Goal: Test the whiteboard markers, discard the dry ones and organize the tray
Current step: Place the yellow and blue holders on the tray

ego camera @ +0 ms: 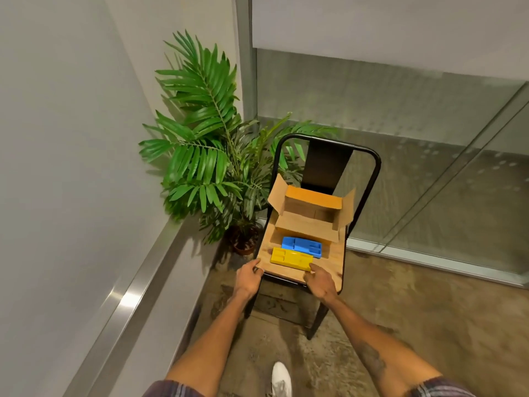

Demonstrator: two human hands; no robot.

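Now the outstretched left hand (248,277) clamps the chair seat (333,260); right hand (320,282) grip unclear.

Soft, even indoor light from overhead, and my view bends at the edges.
Glare streaks the metal ledge (126,299); the plant (206,156) throws faint shadows on the wall (57,138) — fine detail is slightly soft.

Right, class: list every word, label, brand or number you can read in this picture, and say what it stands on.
No readable text anywhere in this view.
The cardboard box: plain flaps, no print shows.
The blue tray and yellow tray: moulded shapes only, no lettering.
The chair: no label shows.
The forearm tattoo: too blurred to read.
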